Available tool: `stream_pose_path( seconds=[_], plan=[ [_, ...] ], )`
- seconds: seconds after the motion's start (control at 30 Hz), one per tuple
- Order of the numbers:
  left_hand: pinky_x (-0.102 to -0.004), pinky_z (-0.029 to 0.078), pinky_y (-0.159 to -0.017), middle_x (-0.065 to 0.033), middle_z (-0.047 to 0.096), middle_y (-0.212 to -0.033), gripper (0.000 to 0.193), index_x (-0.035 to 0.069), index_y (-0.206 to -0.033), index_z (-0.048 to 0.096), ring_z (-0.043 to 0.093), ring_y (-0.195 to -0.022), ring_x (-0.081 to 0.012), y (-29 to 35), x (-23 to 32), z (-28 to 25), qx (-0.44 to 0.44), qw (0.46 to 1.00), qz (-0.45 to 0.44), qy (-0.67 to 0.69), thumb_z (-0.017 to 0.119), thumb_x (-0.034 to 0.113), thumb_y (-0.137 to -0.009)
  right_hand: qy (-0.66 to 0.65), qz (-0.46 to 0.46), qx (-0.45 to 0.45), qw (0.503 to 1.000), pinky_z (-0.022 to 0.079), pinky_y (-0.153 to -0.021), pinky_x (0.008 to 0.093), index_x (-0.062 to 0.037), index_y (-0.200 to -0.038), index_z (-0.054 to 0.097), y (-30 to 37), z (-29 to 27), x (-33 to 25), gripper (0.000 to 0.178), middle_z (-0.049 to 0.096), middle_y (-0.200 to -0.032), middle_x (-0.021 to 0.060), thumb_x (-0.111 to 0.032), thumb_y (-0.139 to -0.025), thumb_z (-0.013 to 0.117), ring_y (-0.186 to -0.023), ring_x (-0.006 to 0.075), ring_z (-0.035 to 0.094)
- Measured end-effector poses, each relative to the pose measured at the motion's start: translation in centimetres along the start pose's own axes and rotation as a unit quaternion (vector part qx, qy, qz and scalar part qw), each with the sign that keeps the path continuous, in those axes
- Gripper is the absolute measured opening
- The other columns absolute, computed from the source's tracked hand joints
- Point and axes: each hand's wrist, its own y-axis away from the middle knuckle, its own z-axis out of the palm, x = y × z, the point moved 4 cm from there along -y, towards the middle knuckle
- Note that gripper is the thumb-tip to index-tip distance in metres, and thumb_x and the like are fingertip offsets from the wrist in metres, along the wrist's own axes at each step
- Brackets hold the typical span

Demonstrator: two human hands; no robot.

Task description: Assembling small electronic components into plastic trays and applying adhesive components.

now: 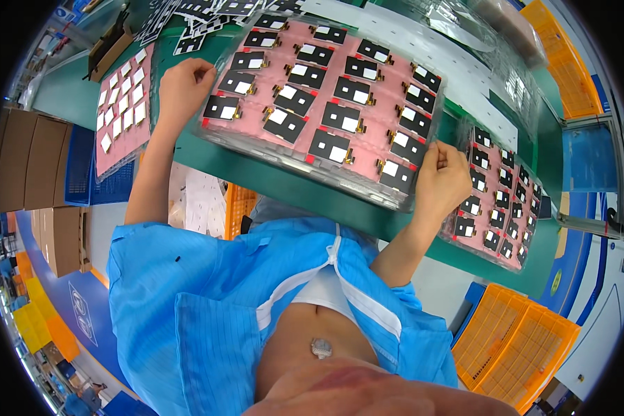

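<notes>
From the head view, I see the person's two hands set either side of a clear plastic rectangular tray (256, 147) with pink lining, lying before them over the green worktop (305, 186). Flat black rectangular pieces (342, 89) with white patches and gold tabs fill it in rows. The left hand (186, 87) is at its left edge, the right hand (442, 179) at its lower right edge. Each grip is narrow, fingers curled in — whether either one pinches the rim, I cannot tell. A similar pink-lined tray (483, 215) lies just right; off left, a pink sheet (125, 154) bears white rectangular pieces (123, 104).
</notes>
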Motion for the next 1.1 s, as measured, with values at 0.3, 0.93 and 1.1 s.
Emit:
stream_pose_path(
  seconds=[0.3, 0.93, 1.1],
  plan=[
    [-0.0349, 0.052, -0.062, -0.0132, 0.070, -0.074, 0.015, 0.001, -0.090, 0.071, 0.069, -0.064, -0.0247, 0.1, 0.3, 0.1, -0.016, 1.000, -0.020, 0.006, 0.067, 0.015, -0.088, -0.101, 0.097, -0.007, 0.990, 0.052, -0.062, 0.0314, -0.0020, -0.087, 0.073, -0.1, -0.4, 0.0, 0.008, 0.071, -0.074, 0.0108, -0.009, -0.085, 0.070, -0.064, 0.0188, 0.068],
    [-0.0210, 0.043, -0.056, -0.0016, 0.066, -0.078, 0.017, -0.004, -0.098, 0.069, 0.055, -0.062, -0.0044, -0.8, -3.4, 1.6, -0.026, 0.982, -0.050, 0.181, 0.064, 0.012, -0.097, -0.242, 0.159, -0.012, 0.957, 0.052, -0.065, 0.0276, 0.0045, -0.099, 0.071, -0.3, 0.3, 0.9, 0.016, 0.072, -0.082, 0.0101, -0.008, -0.090, 0.067, -0.069, 0.0133, 0.065],
    [-0.0206, 0.042, -0.057, -0.0022, 0.067, -0.082, 0.017, -0.004, -0.101, 0.069, 0.054, -0.063, -0.0046, -1.1, -3.9, 1.1, -0.032, 0.978, -0.038, 0.203, 0.063, 0.012, -0.098, -0.259, 0.163, -0.021, 0.952, 0.050, -0.065, 0.0243, 0.0046, -0.102, 0.072, -0.4, 0.3, 0.8, 0.017, 0.071, -0.083, 0.0070, -0.007, -0.091, 0.067, -0.069, 0.0084, 0.061]
  ],
)
